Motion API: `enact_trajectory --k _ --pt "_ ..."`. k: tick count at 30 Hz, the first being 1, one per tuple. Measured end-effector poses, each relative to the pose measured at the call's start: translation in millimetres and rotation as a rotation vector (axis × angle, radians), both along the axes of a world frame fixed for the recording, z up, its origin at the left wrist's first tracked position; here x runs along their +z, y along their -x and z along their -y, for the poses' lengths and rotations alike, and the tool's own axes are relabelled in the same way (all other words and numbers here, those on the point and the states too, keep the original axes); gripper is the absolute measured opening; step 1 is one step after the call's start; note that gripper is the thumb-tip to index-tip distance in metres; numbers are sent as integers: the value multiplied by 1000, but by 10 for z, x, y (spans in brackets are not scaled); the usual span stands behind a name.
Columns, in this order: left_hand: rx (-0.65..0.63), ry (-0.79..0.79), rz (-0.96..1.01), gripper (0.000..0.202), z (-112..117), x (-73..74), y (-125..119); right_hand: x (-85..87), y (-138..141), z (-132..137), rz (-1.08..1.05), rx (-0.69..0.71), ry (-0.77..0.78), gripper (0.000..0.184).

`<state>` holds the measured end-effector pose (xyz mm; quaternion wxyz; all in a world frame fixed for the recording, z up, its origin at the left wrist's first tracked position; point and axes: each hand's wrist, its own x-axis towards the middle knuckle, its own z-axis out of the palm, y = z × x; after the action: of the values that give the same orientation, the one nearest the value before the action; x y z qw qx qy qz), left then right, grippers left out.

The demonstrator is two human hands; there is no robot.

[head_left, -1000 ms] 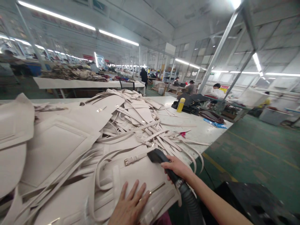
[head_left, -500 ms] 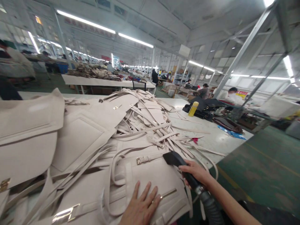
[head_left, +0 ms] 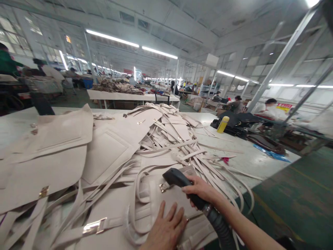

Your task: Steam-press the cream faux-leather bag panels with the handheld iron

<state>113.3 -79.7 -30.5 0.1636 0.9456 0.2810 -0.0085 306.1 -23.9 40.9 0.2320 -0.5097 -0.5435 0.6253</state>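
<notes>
On the cream bag [head_left: 166,198], left hand [head_left: 166,231] flat; right hand [head_left: 201,190] grips nozzle [head_left: 178,177]

Head camera looks forward, down (close) over table [head_left: 247,158].

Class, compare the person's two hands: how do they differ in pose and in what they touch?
The left hand lies flat, fingers spread; the right hand is curled shut. The left hand presses the cream bag; the right hand grips a black nozzle on a hose. Both are bare.
</notes>
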Motion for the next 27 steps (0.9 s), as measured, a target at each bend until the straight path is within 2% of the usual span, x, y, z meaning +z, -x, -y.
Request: enact_trajectory --k 3,6,8,10,14,16,21,23,27 --pt "5 -16 33 67 0 -109 -17 85 273 3 4 112 23 34" --pt "22 -41 40 63 1 -202 -32 131 519 -127 50 164 25 27" --pt "13 -54 28 69 5 -241 -34 177 637 -219 88 186 22 24" --pt "13 -70 35 70 12 -275 -27 248 694 -270 119 223 27 24" --pt "27 -97 82 55 16 -335 -9 378 709 -276 160 322 67 23" --pt "19 -96 82 59 9 -339 -7 372 772 -295 172 322 55 23" --pt "3 -79 61 60 -8 -251 -21 226 1047 -385 206 254 -66 33" --pt "5 -87 52 68 2 -228 -27 193 1026 -340 218 227 -117 36" --pt "31 -124 52 74 32 -288 -36 199 718 -121 225 194 -169 37"
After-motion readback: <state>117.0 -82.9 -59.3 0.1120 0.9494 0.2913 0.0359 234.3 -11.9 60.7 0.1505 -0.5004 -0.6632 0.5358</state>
